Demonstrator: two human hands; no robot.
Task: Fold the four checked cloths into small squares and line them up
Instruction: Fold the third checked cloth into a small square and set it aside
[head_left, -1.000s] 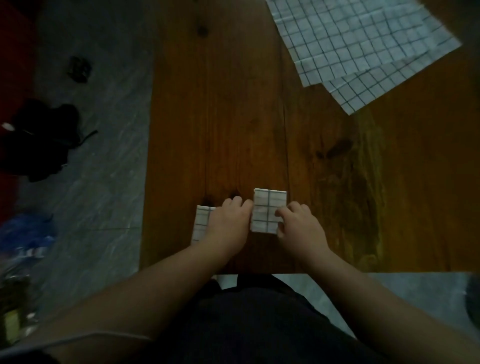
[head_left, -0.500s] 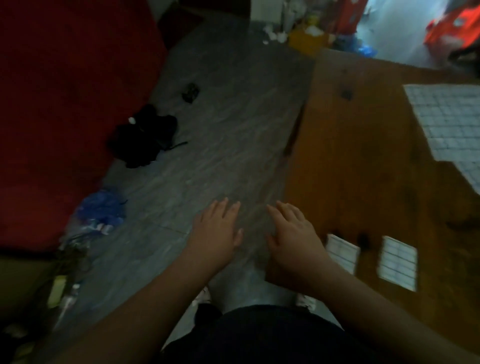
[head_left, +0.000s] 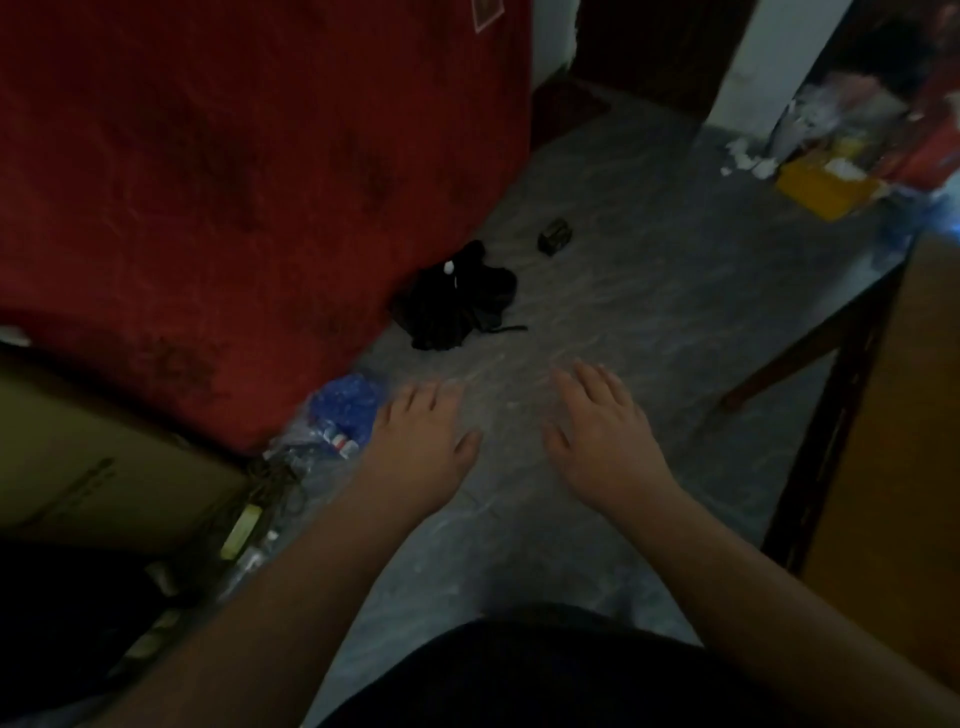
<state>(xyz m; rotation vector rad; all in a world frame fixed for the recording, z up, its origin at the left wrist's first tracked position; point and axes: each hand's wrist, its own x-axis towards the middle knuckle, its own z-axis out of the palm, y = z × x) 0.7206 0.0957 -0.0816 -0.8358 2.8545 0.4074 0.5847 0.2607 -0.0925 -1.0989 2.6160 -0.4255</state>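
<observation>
left hand (head_left: 421, 441), right hand (head_left: 602, 436) both flat-fingered, empty, over floor (head_left: 649, 312) — table (head_left: 904, 415) at 3 o'clock. checked cloths out of view; likely light, limp — pinch corners.

A grey floor (head_left: 649, 291) carries a black bundle (head_left: 457, 301) and a blue bag (head_left: 345, 408).

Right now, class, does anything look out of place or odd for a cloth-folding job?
Yes. Both the left hand and right hand hover open over the grey marbled floor, beside the brown wooden table, with no checked cloth in view. A crumpled black fabric bundle lies on the floor.
</observation>
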